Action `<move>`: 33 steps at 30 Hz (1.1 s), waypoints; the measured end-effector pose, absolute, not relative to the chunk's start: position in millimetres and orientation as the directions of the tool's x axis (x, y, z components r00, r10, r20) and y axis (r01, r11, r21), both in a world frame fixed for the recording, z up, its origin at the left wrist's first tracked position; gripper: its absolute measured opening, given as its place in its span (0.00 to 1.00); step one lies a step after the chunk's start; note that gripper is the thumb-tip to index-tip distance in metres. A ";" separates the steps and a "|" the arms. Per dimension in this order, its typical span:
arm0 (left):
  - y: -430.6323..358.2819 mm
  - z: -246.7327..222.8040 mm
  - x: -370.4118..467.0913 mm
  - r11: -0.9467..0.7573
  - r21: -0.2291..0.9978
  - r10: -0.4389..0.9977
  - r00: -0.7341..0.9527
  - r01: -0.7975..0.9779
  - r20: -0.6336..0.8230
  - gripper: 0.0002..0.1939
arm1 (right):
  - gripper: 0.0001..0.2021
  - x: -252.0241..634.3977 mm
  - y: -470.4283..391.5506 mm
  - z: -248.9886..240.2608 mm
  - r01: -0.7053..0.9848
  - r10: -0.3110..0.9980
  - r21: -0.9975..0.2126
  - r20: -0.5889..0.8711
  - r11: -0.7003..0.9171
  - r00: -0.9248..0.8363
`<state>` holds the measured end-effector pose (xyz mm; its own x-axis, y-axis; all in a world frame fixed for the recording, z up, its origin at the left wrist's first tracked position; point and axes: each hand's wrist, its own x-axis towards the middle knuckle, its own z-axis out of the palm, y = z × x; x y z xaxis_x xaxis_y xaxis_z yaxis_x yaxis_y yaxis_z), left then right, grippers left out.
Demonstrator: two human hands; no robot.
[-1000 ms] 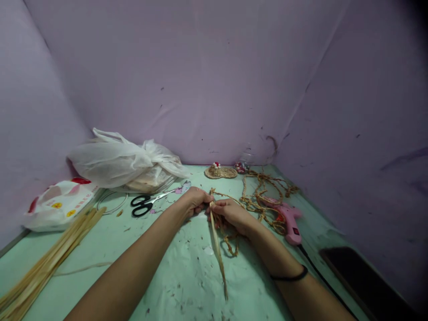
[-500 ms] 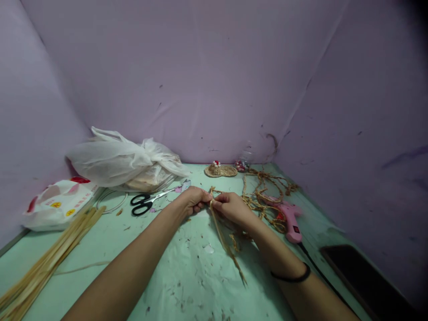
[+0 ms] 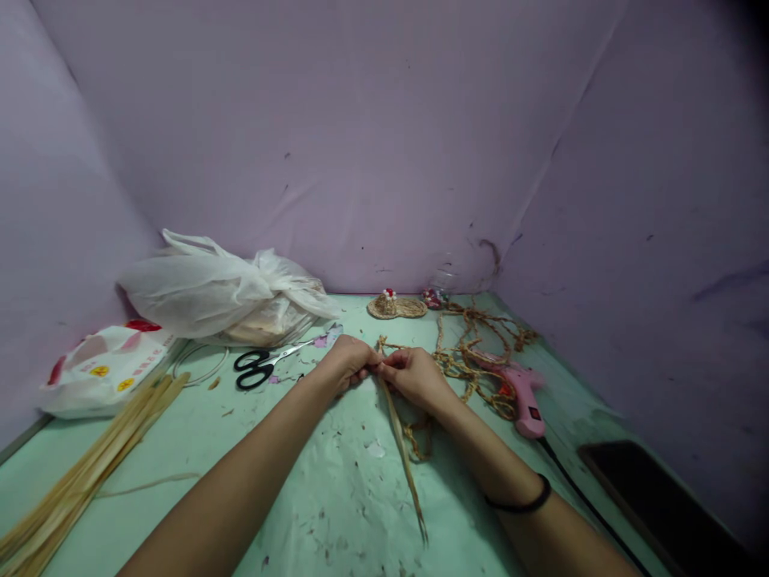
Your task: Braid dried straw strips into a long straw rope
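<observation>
Near the table's middle, my left hand (image 3: 349,362) and my right hand (image 3: 413,377) meet with fingertips pinched on one straw cord. Long loose straw strands (image 3: 401,453) hang from between the fingertips toward me over the green table. Behind my right hand, the braided cord (image 3: 474,344) lies in loose tangled loops at the right. A short bit of braid also shows under my right wrist. The exact grip point is partly hidden by the fingers.
Black-handled scissors (image 3: 255,370), a white plastic bag (image 3: 228,288), a printed packet (image 3: 111,369) and a straw bundle (image 3: 90,473) lie left. A small woven slipper (image 3: 400,307) sits at the back. A pink glue gun (image 3: 527,401) and a dark phone (image 3: 654,497) lie right.
The hanging strands have swung a little left and now point more directly toward me. My hands have stayed nearly in place, fingertips closer together.
</observation>
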<state>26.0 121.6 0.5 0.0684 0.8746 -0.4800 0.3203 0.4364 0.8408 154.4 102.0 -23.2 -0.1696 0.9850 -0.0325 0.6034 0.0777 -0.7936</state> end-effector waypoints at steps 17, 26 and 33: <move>127.7 -39.5 30.9 0.176 0.859 0.982 -0.024 0.480 -0.188 0.03 | 0.15 125.6 152.6 4.6 0.954 0.994 -0.284 -0.073 -0.096 0.079; 121.3 -31.5 36.0 0.181 0.779 0.983 -0.091 0.600 -0.158 0.04 | 0.13 133.5 143.4 -7.0 0.926 0.999 -0.377 0.017 -0.020 0.028; 116.2 -20.5 40.4 0.206 0.813 0.977 -0.071 0.544 -0.200 0.05 | 0.09 142.6 162.0 -23.4 0.484 0.946 -0.813 -0.287 -0.324 0.151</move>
